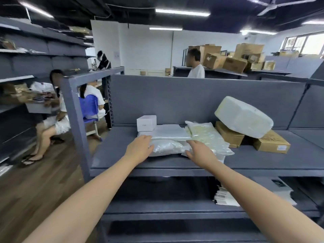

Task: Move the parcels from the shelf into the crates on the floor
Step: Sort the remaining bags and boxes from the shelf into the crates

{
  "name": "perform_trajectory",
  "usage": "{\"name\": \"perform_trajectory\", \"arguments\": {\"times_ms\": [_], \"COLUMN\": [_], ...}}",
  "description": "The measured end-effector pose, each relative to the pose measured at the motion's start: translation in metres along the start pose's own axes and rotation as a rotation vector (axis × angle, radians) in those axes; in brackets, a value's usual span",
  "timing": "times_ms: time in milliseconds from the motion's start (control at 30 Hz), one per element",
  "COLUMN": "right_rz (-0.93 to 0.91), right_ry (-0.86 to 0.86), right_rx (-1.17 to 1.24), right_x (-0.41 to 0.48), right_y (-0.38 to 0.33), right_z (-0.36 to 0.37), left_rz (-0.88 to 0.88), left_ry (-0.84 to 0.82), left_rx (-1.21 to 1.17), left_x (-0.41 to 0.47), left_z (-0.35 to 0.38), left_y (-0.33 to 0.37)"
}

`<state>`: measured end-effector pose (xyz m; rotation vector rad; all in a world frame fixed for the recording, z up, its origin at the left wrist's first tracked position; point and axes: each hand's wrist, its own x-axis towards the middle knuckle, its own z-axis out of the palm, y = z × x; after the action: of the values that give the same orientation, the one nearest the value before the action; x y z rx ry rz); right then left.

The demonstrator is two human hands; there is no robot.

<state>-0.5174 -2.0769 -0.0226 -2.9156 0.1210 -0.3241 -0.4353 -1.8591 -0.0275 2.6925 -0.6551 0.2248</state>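
Observation:
On the grey shelf (263, 160) lies a clear plastic-wrapped parcel (166, 147) with a flat white parcel (170, 132) stacked on it. My left hand (140, 146) rests with straight fingers on the left end of the wrapped parcel. My right hand (198, 149) touches its right end, fingers extended. Behind stands a small white box (146, 122). To the right lie a yellowish bubble-wrap bag (205, 134), two brown cartons (270, 142) and a large wrapped bundle (243, 116) leaning on them. No crate is in view.
A lower shelf holds white labelled packets (226, 197). The shelf's corner post (75, 120) stands at left. People sit on chairs (89, 107) in the left aisle on a wooden floor (35, 190). A person in white (195, 65) stands behind the back panel near stacked cartons.

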Motion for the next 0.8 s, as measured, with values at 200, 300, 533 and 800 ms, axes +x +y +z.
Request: {"name": "perform_trajectory", "arguments": {"times_ms": [200,300,533,800], "right_rz": [-0.083,-0.133,-0.143,-0.088], "right_ry": [-0.016,-0.064,-0.139,-0.249], "right_rx": [0.01,0.013,0.072,0.229], "right_x": [0.063,0.089,0.146,0.182], "right_y": [0.025,0.026,0.004,-0.033], "right_z": [0.002,0.009,0.02,0.046], "left_rz": [-0.095,-0.168,-0.282,-0.351], "left_ry": [0.029,0.021,-0.009,-0.075], "left_rx": [0.055,0.032,0.029,0.099], "left_x": [0.051,0.077,0.12,0.15], "left_z": [0.007,0.011,0.019,0.028], "left_y": [0.007,0.0,-0.013,-0.035]}}
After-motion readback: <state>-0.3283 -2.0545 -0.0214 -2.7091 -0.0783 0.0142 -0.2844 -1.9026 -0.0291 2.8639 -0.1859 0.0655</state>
